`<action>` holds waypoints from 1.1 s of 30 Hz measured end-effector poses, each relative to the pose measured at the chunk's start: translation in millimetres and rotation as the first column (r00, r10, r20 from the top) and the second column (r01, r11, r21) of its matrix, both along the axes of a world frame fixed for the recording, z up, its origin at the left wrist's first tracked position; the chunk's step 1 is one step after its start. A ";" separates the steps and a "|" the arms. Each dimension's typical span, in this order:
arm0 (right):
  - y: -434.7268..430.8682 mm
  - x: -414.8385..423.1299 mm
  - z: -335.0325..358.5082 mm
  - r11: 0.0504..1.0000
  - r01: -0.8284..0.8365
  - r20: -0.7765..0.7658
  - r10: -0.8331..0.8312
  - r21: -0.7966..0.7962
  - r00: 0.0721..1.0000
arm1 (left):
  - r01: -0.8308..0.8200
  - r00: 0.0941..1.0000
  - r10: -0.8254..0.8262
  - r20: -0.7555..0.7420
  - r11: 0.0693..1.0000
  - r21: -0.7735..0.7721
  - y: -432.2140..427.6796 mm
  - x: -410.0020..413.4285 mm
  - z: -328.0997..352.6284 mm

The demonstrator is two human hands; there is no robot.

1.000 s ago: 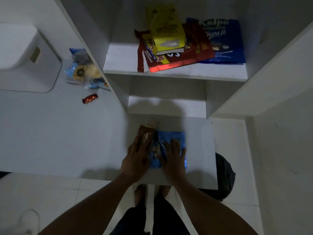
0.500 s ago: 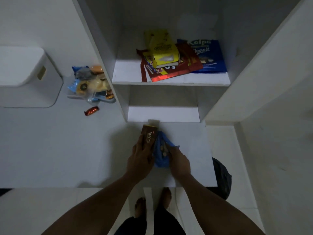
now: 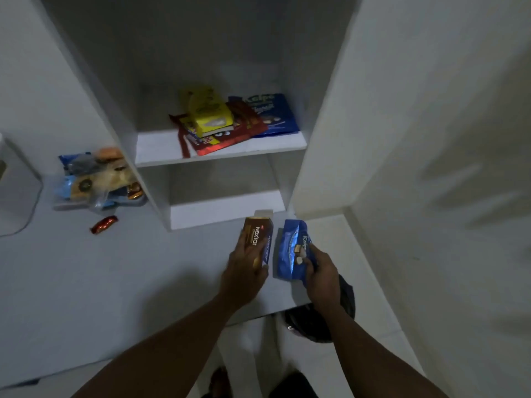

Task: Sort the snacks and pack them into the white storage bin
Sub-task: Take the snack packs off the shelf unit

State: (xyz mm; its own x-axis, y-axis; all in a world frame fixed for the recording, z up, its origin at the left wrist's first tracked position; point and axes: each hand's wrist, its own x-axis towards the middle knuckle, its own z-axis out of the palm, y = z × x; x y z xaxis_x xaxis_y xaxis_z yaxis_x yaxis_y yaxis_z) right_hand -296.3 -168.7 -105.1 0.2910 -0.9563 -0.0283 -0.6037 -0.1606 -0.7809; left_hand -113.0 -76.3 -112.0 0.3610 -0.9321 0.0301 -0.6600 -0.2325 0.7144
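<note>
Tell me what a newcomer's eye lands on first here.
Low in the centre, the left hand holds a brown rectangular cardboard Nextar box and the right hand a crinkled blue foil snack bag, side by side over the white counter. Above them, a bright yellow cardboard box tops red foil packets on the white shelf.

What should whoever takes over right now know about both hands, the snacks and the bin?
Left hand grips the brown Nextar box.
Right hand pinches the blue Kalpa bag beside it.
Shelf: yellow box, red packet, another blue bag.
Counter: snack pile, loose red candy.
White bin at left edge, inside unseen; nothing visibly packed, everything remains.
</note>
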 end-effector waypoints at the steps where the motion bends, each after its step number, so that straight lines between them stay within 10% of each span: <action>1: -4.8 -12.7 -0.1 1.000 0.026 -0.005 -0.026 -0.006 1.000 | 0.021 1.000 -0.021 -0.021 1.000 -0.001 -8.2 -9.7 -0.7; 13: -95.2 -172.6 -23.7 0.984 0.164 -0.065 -0.159 0.074 0.985 | 0.129 0.982 -0.126 -0.144 0.992 0.015 -121.4 -172.9 -16.5; 23: -159.5 -261.1 -110.6 0.966 -0.049 -0.178 0.096 0.253 0.979 | -0.129 0.921 0.221 -0.321 0.950 0.284 -123.9 -287.8 -110.5; 33: -150.5 -260.5 -241.1 0.848 -0.124 -0.228 0.276 0.515 0.934 | -0.318 0.700 0.629 -0.338 0.698 0.642 -127.5 -305.6 -233.2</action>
